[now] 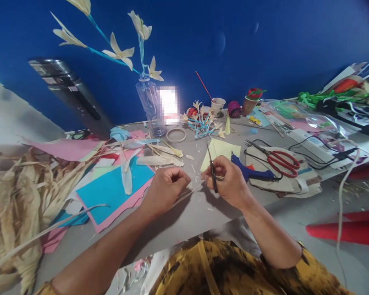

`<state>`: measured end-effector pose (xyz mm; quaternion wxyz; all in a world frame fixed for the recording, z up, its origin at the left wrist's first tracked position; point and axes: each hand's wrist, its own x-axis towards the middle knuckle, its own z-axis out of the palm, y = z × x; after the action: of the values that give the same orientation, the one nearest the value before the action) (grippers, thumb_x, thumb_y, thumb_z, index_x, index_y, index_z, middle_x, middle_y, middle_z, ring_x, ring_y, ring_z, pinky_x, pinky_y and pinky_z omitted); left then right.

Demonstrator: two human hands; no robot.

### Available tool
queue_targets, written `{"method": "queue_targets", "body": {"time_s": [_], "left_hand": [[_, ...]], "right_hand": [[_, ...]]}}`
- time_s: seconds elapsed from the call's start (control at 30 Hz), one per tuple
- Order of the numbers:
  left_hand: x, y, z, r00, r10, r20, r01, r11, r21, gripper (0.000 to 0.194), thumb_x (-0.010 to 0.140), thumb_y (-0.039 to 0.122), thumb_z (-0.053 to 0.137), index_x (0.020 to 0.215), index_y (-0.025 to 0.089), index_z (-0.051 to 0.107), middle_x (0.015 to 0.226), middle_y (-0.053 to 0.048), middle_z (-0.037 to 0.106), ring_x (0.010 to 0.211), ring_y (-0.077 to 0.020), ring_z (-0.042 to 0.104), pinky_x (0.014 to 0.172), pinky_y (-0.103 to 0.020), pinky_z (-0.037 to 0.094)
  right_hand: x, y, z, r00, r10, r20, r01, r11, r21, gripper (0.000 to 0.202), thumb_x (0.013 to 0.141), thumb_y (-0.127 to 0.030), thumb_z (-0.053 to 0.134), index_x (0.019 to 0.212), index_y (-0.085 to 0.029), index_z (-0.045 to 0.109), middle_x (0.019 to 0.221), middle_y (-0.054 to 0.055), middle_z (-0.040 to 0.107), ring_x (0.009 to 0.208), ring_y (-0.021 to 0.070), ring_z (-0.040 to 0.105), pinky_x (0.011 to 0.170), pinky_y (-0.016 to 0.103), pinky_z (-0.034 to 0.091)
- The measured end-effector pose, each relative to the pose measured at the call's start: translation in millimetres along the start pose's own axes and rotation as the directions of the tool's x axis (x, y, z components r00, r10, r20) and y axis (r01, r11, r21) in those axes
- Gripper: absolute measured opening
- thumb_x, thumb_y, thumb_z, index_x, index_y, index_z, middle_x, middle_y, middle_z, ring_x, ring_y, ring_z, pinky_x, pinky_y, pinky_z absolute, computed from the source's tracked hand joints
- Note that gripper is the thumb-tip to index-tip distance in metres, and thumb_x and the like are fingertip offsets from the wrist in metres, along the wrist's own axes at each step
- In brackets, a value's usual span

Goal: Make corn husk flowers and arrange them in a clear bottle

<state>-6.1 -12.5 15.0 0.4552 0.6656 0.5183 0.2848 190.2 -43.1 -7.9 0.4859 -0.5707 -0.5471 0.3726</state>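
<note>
My left hand (pixel 167 187) is closed in a pinch above the grey table; a thin pale strip (pixel 194 190) runs by its fingertips toward the other hand. The fingers hide where exactly they grip it. Closed around small dark-handled scissors (pixel 214 174), my right hand (pixel 230 182) keeps the blades pointing up and away from me. Its thumb and fingertips also come together by the strip's far end. A pale yellow sheet (pixel 223 149) lies just beyond this hand. Close to its right is a blue glue gun (pixel 255 173).
Dried husks (pixel 21 205) and blue paper (pixel 110 190) lie left. A plastic bottle (pixel 149 106) with husk flowers, a tape roll (pixel 176 135) and small flowers (pixel 203 123) stand behind. Red-handled pliers (pixel 284 162), a power strip (pixel 310 145) and a hanging cable (pixel 341 213) are right.
</note>
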Motion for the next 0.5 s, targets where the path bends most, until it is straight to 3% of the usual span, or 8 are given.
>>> {"method": "queue_targets", "body": {"time_s": [0.1, 0.23, 0.5], "left_hand": [[4.3, -1.1, -0.7, 0.991, -0.089, 0.097, 0.107, 0.975, -0.195, 0.023, 0.074, 0.035, 0.064, 0.059, 0.017, 0.060, 0.047, 0.004, 0.050, 0.044, -0.0096, 0.042, 0.047, -0.025, 0.030], [7.4, -4.4, -1.5, 0.981, -0.131, 0.142, 0.171, 0.930, -0.325, 0.024, 0.073, 0.039, 0.069, 0.068, 0.015, 0.066, 0.057, 0.001, 0.059, 0.046, -0.0097, 0.049, 0.045, -0.024, 0.032], [6.2, -12.3, 4.1, 0.990, -0.053, 0.132, 0.085, 0.966, -0.246, 0.019, 0.074, 0.025, 0.069, 0.091, 0.016, 0.073, 0.061, 0.003, 0.061, 0.050, -0.0101, 0.048, 0.050, -0.024, 0.038]], "right_hand": [[0.1, -3.4, 2.2, 0.999, 0.038, 0.012, -0.039, 0.995, 0.087, 0.022, 0.064, -0.022, 0.071, 0.076, -0.022, 0.053, 0.071, -0.001, 0.069, 0.064, 0.0144, 0.064, 0.060, 0.024, 0.049], [0.9, -0.8, 1.4, 0.989, 0.145, 0.024, -0.146, 0.969, 0.199, 0.025, 0.061, -0.025, 0.075, 0.076, -0.021, 0.055, 0.066, -0.002, 0.066, 0.060, 0.0145, 0.062, 0.056, 0.024, 0.048], [-3.1, 4.9, 6.2, 0.994, 0.111, -0.008, -0.109, 0.985, 0.136, 0.025, 0.062, -0.021, 0.076, 0.073, -0.020, 0.054, 0.066, -0.004, 0.066, 0.056, 0.0099, 0.057, 0.054, 0.020, 0.043]]}}
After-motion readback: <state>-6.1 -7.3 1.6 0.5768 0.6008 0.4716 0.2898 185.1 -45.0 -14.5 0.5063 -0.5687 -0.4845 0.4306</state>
